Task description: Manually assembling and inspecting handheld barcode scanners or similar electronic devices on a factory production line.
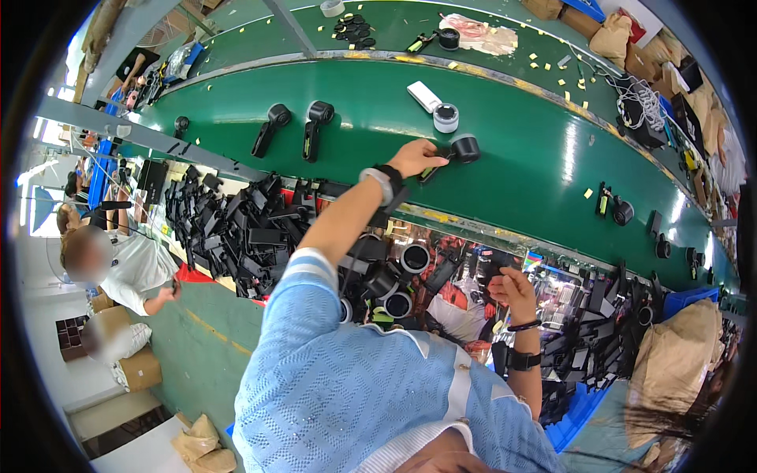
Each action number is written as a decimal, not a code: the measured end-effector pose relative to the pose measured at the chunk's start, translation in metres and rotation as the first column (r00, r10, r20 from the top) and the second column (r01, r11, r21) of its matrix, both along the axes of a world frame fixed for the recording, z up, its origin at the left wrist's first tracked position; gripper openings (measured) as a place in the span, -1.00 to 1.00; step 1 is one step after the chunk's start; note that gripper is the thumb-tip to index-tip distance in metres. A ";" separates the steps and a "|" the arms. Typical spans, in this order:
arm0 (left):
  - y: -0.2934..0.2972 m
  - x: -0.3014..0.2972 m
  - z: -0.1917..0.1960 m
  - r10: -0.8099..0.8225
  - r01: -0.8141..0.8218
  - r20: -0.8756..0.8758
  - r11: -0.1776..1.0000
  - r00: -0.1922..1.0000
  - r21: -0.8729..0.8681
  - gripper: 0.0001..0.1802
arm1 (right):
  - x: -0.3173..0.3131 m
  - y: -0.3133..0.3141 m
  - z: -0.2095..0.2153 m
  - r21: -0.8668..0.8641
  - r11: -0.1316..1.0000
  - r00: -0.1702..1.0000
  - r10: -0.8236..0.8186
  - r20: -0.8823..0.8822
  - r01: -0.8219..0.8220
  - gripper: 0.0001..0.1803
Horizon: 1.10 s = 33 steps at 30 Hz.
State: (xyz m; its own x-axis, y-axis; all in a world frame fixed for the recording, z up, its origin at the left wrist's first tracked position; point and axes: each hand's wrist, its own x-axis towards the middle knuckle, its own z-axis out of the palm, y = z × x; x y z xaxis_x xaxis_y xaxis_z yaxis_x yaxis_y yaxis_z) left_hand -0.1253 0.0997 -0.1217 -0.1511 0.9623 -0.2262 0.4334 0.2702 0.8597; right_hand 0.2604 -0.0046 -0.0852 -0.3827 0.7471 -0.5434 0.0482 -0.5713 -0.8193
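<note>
My left hand (414, 158) reaches over the green belt, its fingers closed on the handle of a black handheld device with a round, drum-like head (465, 148). The handle lies partly hidden beneath my fingers. Just beyond it rests a white handheld device (445, 118) of similar shape. My right hand (514, 293) hovers over the cluttered bench in front of me, fingers curled in; whether anything is in them is hidden. Between my arms, several black round-headed parts with pale rims (414, 258) sit on the bench.
More black devices (318, 113) lie along the belt (371, 87), left and right. Black parts are heaped on the bench at left (236, 229) and right (583, 339). A metal post (292, 27) crosses the far left. Another person (134, 268) is at the left. Brown sacking (674, 366) hangs at right.
</note>
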 end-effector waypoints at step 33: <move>-0.120 -0.222 -0.007 0.580 -0.715 -0.424 0.621 0.695 -0.322 -0.74 | -0.022 -0.025 -0.022 0.072 0.972 0.954 0.202 0.223 -0.223 -0.77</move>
State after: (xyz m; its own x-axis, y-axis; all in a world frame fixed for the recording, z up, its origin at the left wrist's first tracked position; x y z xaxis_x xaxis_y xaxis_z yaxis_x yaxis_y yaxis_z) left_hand -0.3470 -0.0202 -0.1286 -0.8103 0.3902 -0.4372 0.1738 0.8725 0.4566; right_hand 0.2385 -0.0291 -0.1074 -0.4215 0.7135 -0.5596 0.3394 -0.4482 -0.8270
